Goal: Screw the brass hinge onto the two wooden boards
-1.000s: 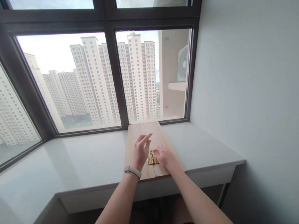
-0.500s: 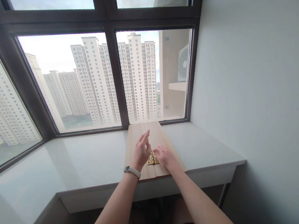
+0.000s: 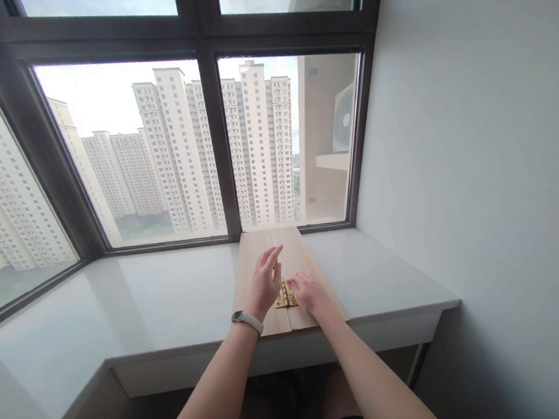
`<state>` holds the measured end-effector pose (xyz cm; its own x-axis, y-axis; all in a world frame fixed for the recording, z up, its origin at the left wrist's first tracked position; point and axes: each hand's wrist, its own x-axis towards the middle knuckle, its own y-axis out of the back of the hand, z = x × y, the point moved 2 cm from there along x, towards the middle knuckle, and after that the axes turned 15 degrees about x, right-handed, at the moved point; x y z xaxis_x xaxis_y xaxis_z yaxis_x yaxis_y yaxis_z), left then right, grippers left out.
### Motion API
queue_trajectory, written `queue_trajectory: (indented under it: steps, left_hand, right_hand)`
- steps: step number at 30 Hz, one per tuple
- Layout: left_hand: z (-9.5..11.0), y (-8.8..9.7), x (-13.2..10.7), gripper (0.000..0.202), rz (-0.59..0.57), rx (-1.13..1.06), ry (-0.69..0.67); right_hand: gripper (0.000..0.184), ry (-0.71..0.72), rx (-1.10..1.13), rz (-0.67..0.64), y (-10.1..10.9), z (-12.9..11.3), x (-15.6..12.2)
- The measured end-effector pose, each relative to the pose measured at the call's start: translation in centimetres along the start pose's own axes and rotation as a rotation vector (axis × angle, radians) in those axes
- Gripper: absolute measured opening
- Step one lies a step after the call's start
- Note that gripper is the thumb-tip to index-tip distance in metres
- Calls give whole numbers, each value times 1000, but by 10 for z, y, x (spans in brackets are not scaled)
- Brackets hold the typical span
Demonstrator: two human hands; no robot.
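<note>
Two light wooden boards [image 3: 257,257] lie side by side on a white windowsill counter [image 3: 160,301], running from the window to the front edge. A brass hinge [image 3: 284,297] sits across their seam near the front. My left hand [image 3: 265,282], with a watch on the wrist, is raised over the left board beside the hinge, fingers stretched out and slightly apart. My right hand [image 3: 307,293] rests palm down on the right board, its fingertips touching the hinge's right leaf.
A dark-framed window [image 3: 215,143] stands right behind the boards, with tower blocks outside. A white wall [image 3: 475,153] closes the right side. The counter's front edge [image 3: 272,347] drops off above my knees.
My left hand has lowered slightly and drawn its fingers closer together next to the hinge. My right hand has stayed on the hinge.
</note>
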<state>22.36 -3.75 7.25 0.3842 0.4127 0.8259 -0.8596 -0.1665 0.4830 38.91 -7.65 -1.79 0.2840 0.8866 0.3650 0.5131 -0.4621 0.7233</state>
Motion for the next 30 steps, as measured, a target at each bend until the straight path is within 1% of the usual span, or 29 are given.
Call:
queue_trajectory:
  steps: [4, 6, 9, 12, 15, 19, 21, 24, 27, 29, 30]
  left_hand:
    - [-2, -3, 2, 53, -34, -58, -14]
    - [-4, -3, 3, 52, -50, -62, -15]
    - [-6, 1, 3, 46, -49, -12, -18]
    - [-6, 7, 3, 45, -25, 24, -6]
    - [-8, 11, 4, 45, 13, 13, 22]
    - [-16, 15, 6, 42, 90, -26, 67]
    - [-21, 16, 6, 40, 109, -37, 85]
    - [-27, 17, 5, 39, 114, -42, 113]
    - [-29, 16, 4, 39, 109, -53, 142]
    - [-29, 15, 4, 39, 111, -75, 151]
    - [-29, 15, 4, 39, 115, -88, 153]
  right_hand:
    - [55, 4, 10, 7, 0, 1, -1]
    - [56, 8, 6, 11, 0, 1, -1]
    - [56, 10, 2, 15, 0, 2, -1]
    - [57, 21, 9, 14, 0, 2, -1]
    - [57, 15, 12, 12, -1, 1, -1]
    - [55, -11, 24, -1, 0, 1, 2]
    - [54, -19, 31, 0, 1, 0, 5]
    - [50, 16, 34, 47, 4, -7, 11]
    - [44, 81, 51, 88, 3, -21, 20]
    - [37, 112, 69, 83, -2, -30, 26]
    - [31, 115, 76, 79, -5, -34, 29]
